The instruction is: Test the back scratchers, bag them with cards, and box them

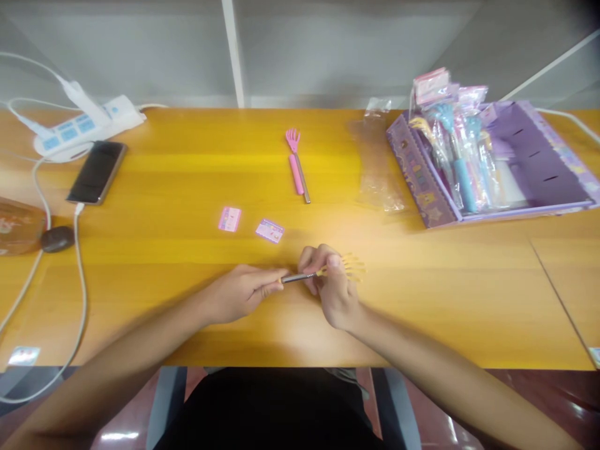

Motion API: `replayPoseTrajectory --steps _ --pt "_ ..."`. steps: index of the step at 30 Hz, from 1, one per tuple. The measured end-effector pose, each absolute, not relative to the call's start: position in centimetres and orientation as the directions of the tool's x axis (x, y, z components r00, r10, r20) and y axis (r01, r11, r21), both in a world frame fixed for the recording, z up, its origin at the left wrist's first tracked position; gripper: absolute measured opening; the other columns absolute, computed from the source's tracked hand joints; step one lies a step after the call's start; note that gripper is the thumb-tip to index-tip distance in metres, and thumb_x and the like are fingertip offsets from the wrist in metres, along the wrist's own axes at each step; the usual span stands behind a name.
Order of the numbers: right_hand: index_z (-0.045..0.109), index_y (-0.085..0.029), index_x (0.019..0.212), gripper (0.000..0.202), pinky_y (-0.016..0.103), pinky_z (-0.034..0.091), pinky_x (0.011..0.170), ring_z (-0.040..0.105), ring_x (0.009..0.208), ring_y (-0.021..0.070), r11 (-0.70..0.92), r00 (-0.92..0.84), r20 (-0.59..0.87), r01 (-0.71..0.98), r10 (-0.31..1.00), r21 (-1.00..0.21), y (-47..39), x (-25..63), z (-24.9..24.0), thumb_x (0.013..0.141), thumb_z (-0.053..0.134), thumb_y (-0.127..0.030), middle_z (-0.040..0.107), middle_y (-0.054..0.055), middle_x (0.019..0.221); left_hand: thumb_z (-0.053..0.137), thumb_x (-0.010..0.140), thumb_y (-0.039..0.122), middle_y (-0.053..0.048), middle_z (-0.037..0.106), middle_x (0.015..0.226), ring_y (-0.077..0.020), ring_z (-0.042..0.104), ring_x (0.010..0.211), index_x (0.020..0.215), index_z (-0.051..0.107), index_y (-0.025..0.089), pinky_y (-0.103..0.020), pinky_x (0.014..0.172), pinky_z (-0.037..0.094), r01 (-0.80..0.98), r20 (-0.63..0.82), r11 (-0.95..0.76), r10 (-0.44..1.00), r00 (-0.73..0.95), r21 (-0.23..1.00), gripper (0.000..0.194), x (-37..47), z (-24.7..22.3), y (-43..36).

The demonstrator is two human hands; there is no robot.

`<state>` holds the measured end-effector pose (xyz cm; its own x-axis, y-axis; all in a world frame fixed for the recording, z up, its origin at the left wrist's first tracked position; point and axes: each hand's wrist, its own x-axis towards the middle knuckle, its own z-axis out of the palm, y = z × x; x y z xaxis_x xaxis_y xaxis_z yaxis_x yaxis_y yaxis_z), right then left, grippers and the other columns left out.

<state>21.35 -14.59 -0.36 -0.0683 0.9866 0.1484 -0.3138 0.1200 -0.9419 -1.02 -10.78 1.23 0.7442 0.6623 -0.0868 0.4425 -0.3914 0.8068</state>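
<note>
A yellow back scratcher (300, 277) with a metal shaft lies across both hands, just above the table near its front edge. My left hand (246, 290) is closed round its handle end, hiding most of the handle. My right hand (334, 284) pinches it by the claw end, and the yellow prongs show past the thumb on the right. Farther back lies a pink back scratcher (296, 165), its metal shaft and pink grip side by side. Two small printed cards, one pink (229, 219) and one purple-edged (270, 230), rest left of it.
At the right stands a purple box (422, 187) holding several bagged back scratchers (462, 162). A clear plastic bag (382, 162) lies beside it. On the left are a power strip (89, 128), a phone (97, 172), white cables and a dark mouse (57, 239). A grey partition (328, 56) backs the table.
</note>
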Motion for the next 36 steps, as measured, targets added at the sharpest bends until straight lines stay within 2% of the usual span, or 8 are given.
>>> replayPoseTrajectory --steps 8,16,22,32,36 --pt "0.058 -0.024 0.091 0.046 0.027 0.037 0.049 0.043 0.054 0.0117 0.098 -0.082 0.127 -0.294 0.989 -0.951 -14.9 21.4 -0.9 0.116 0.036 -0.056 0.057 0.001 0.084 0.043 0.114 0.047 -0.011 0.084 0.108 -0.0229 0.079 0.096 0.139 0.074 0.017 -0.035 0.095 0.060 0.454 -0.113 -0.376 0.658 0.745 0.808 0.049 -1.0 1.1 -10.9" --pt "0.058 -0.025 0.090 0.046 0.027 0.033 0.048 0.042 0.056 0.0135 0.076 -0.076 0.100 -0.273 0.992 -0.959 -15.2 21.1 -0.5 0.115 0.037 -0.057 0.051 0.000 0.078 0.044 0.115 0.044 -0.007 0.079 0.094 -0.0194 0.073 0.080 0.138 0.074 0.017 -0.029 0.075 0.055 0.418 -0.080 -0.393 0.644 0.761 0.819 0.047 -0.8 1.1 -11.1" --pt "0.057 -0.025 0.090 0.046 0.027 0.034 0.048 0.042 0.056 0.0132 0.093 -0.096 0.121 -0.251 0.988 -0.964 -15.2 21.1 -0.5 0.116 0.036 -0.057 0.054 0.001 0.080 0.043 0.115 0.044 -0.006 0.076 0.092 -0.0177 0.068 0.075 0.138 0.073 0.020 -0.028 0.071 0.051 0.400 -0.047 -0.418 0.642 0.765 0.816 0.045 -0.9 0.9 -11.1" --pt "0.059 -0.025 0.090 0.045 0.028 0.034 0.051 0.044 0.059 0.0139 0.114 -0.083 0.141 -0.269 0.987 -0.956 -15.4 20.9 -0.8 0.117 0.037 -0.053 0.054 0.001 0.080 0.041 0.116 0.045 -0.005 0.075 0.096 -0.0182 0.068 0.079 0.137 0.071 0.022 -0.028 0.074 0.049 0.388 -0.086 -0.383 0.611 0.787 0.838 0.043 -0.6 0.8 -11.3" --pt "0.059 -0.024 0.086 0.048 0.029 0.034 0.054 0.044 0.060 0.0150 0.118 -0.071 0.142 -0.264 0.987 -0.957 -14.3 21.3 -0.3 0.115 0.038 -0.056 0.053 0.001 0.076 0.044 0.115 0.044 -0.005 0.076 0.102 -0.0187 0.070 0.084 0.140 0.065 0.021 -0.029 0.078 0.050 0.427 -0.147 -0.301 0.645 0.750 0.853 0.041 -0.2 1.7 -11.3"
